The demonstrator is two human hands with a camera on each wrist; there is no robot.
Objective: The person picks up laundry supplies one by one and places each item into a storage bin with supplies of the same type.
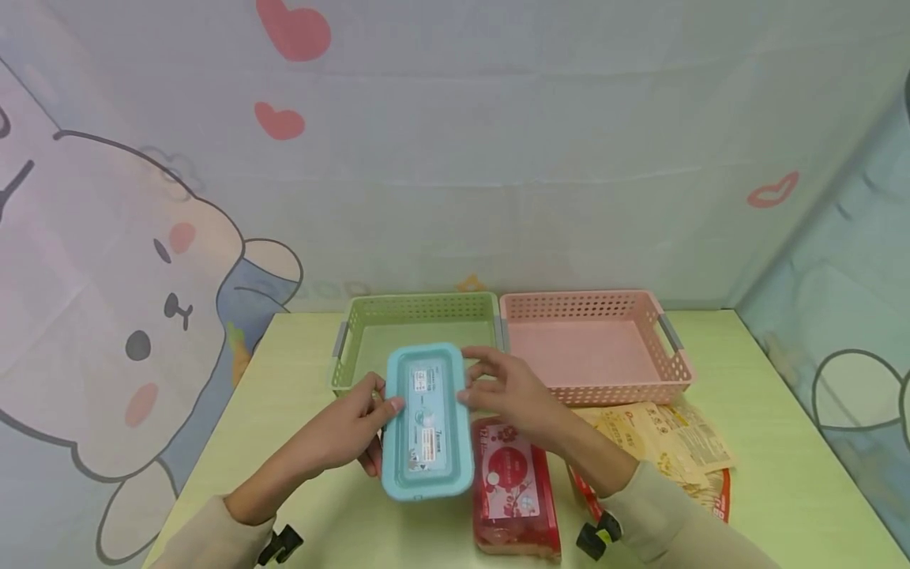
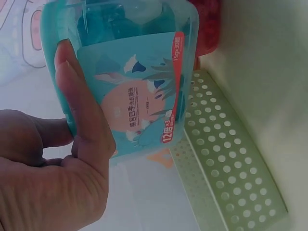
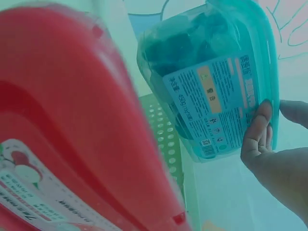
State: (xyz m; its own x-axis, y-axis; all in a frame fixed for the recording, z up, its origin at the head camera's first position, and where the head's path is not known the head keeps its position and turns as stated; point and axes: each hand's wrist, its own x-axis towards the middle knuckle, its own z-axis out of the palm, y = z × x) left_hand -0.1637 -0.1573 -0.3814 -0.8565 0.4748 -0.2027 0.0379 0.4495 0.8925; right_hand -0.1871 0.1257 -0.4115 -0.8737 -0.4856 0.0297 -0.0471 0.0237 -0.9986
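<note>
A see-through tub of laundry pods with a light blue lid is held up over the table, its lid facing the head camera. My left hand grips the lid's left edge, thumb on top. At the opposite edge, my right hand pinches the rim between thumb and fingers. The left wrist view shows the tub's printed front label and blue pods inside. On the other side, a text label appears in the right wrist view. A red container with a printed top lies beside the tub, below my right hand.
A green basket and a pink basket stand side by side at the table's back. Yellow and red packages lie at the right, partly under my right forearm. A printed cloth hangs behind.
</note>
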